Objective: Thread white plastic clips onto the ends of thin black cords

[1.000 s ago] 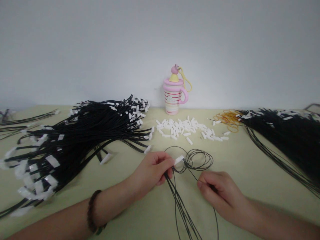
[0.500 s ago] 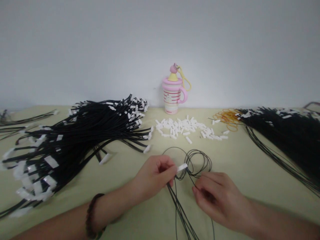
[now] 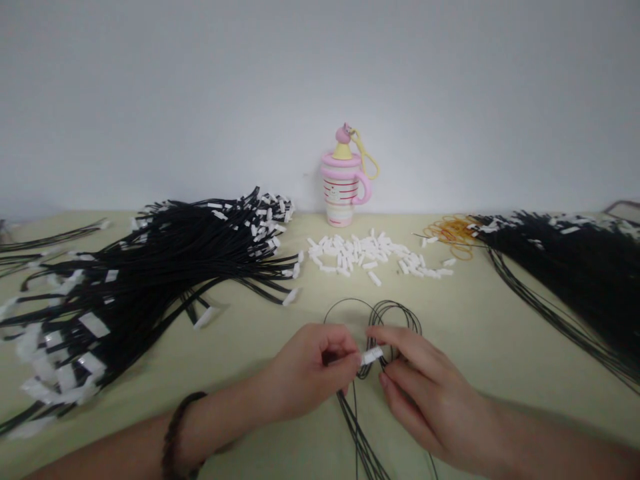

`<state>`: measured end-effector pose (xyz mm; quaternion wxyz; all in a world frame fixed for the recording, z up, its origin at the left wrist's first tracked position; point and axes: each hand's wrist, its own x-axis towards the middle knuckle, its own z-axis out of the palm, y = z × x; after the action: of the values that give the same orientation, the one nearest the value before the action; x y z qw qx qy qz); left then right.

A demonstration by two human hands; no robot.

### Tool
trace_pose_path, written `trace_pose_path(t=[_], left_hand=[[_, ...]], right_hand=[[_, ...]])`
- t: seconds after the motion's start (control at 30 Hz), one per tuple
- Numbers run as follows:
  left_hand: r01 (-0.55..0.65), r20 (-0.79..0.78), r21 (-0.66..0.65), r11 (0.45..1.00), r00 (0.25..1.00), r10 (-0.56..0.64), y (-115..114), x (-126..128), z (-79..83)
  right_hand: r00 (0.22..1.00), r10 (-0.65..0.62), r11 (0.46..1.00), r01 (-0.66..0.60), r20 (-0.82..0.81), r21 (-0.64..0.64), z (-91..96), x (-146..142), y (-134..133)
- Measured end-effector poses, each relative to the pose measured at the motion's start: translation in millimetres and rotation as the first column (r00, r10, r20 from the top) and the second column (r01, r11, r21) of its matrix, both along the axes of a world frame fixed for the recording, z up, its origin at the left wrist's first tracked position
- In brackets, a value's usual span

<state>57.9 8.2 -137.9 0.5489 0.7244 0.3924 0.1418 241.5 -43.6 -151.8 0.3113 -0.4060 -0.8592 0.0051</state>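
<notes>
Fingers of left hand (image 3: 313, 365) pinched on white connector (image 3: 373, 355), between both hands, over tabletop (image 3: 470, 313). Black wires (image 3: 357, 430) trail below. Right hand (image 3: 440, 397) fingers slightly parted by wire coil (image 3: 394, 304); can't tell if gripping. Beyond: loose connectors (image 3: 357, 251), then pink-lidded cup (image 3: 341, 191). Cable piles either side, left (image 3: 175, 253) and right (image 3: 565, 273).

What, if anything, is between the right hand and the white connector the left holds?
Only the coiled black wires, bunched at the free end of the white connector, right beside the right hand; nothing else visible. Can't tell whether that hand touches the connector.
</notes>
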Motion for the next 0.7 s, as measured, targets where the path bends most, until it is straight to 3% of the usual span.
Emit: trace_pose_path(t=[0.47,0.57,0.7], left_hand=[[-0.034,0.012,-0.033,0.999,0.999,0.034,-2.8,2.3,-0.2],[-0.087,0.036,-0.066,0.994,0.995,0.09,0.1,1.9,2.9],[-0.243,0.101,-0.14,0.96,0.961,0.258,16.9,-7.9,13.1]], right_hand=[[0.998,0.021,0.986,-0.03,-0.058,-0.162,-1.7,0.2,0.5],[0.992,0.01,0.975,-0.037,-0.125,-0.218,-0.6,2.2,2.8],[0.982,-0.007,0.983,-0.028,-0.188,-0.182,5.2,5.1,1.4]])
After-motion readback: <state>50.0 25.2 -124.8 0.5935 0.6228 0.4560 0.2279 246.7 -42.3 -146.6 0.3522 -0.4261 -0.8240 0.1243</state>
